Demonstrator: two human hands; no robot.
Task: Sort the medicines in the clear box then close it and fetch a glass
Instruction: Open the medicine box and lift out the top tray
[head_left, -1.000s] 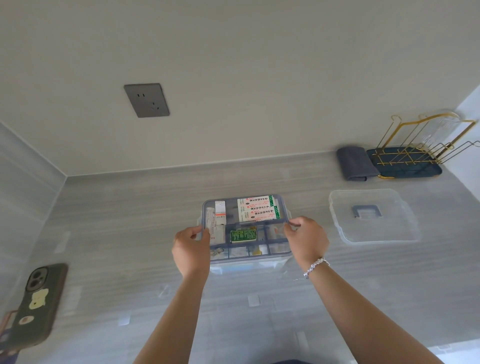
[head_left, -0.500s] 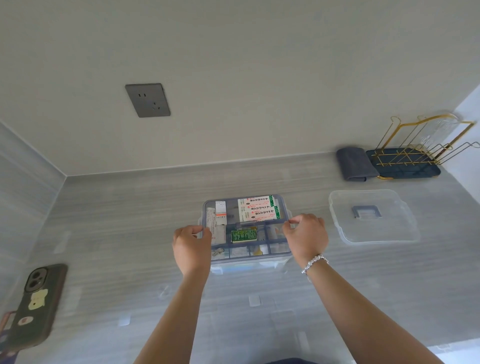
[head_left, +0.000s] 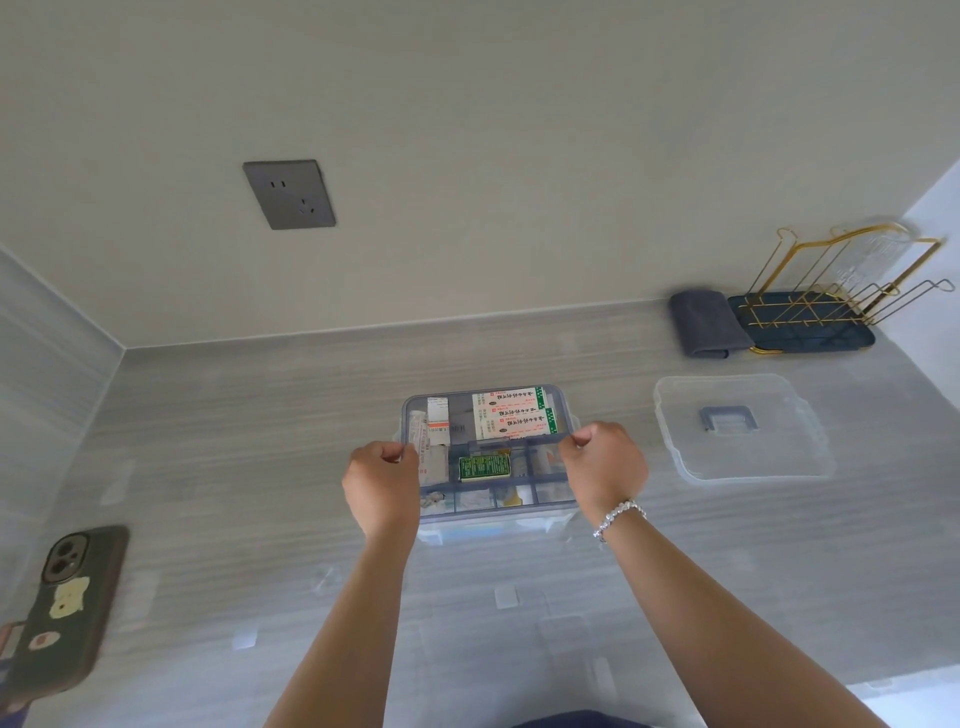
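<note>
The clear box (head_left: 496, 531) stands mid-counter, with a blue-rimmed divided tray (head_left: 480, 399) on top. In the tray lie two white-and-green medicine cartons (head_left: 511, 417), a green blister pack (head_left: 484, 466), a tube and small packets. My left hand (head_left: 382, 486) pinches the tray's left edge. My right hand (head_left: 605, 467), with a bead bracelet on the wrist, pinches the right edge. The clear lid (head_left: 743, 457), which has a blue handle, lies flat to the right of the box. A ribbed glass (head_left: 875, 254) rests upside down on the rack at far right.
A gold wire rack on a dark tray (head_left: 810, 332) stands in the back right corner, with a folded grey cloth (head_left: 706, 323) beside it. A phone (head_left: 67, 597) lies at the left edge. A wall socket (head_left: 289, 194) is above the counter.
Both hands have curled more tightly on the tray's edges. The box and tray stay in nearly the same place.
</note>
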